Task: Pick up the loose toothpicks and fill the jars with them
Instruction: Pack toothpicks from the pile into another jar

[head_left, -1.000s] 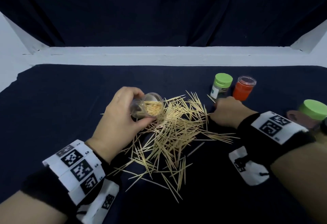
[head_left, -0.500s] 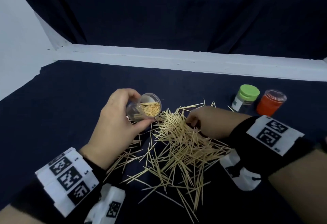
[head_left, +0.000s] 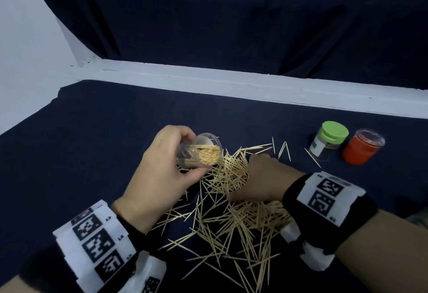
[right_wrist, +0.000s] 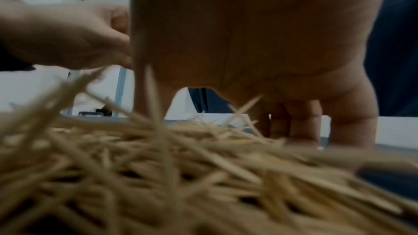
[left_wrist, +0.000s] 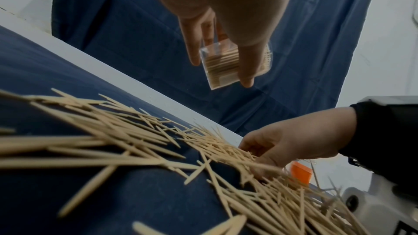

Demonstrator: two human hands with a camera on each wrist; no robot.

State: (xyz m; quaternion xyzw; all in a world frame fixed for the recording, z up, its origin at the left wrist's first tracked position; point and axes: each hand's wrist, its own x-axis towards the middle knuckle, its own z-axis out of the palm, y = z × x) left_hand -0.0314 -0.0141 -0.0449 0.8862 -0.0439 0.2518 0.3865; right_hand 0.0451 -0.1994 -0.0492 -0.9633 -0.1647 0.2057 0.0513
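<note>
My left hand (head_left: pixel 190 153) grips a clear jar (head_left: pixel 208 144), tilted with its mouth toward the right and partly filled with toothpicks; the left wrist view shows it from below (left_wrist: pixel 224 65). Loose toothpicks (head_left: pixel 231 223) lie in a heap on the dark cloth under and between both hands. My right hand (head_left: pixel 250 174) is cupped over the heap just right of the jar's mouth. Its fingertips (right_wrist: pixel 303 122) point down onto the cloth and the thumb stands apart, with toothpicks bunched beneath the palm.
A green-lidded jar (head_left: pixel 328 139) and an orange jar (head_left: pixel 361 149) stand upright at the right, beyond the heap. A few stray toothpicks lie beside them. A white ledge (head_left: pixel 231 84) runs along the far edge of the dark cloth (head_left: pixel 92 142).
My right hand has moved left from beside the green-lidded jar into the heap, pushing toothpicks toward the clear jar. The left hand keeps the jar tilted in about the same place.
</note>
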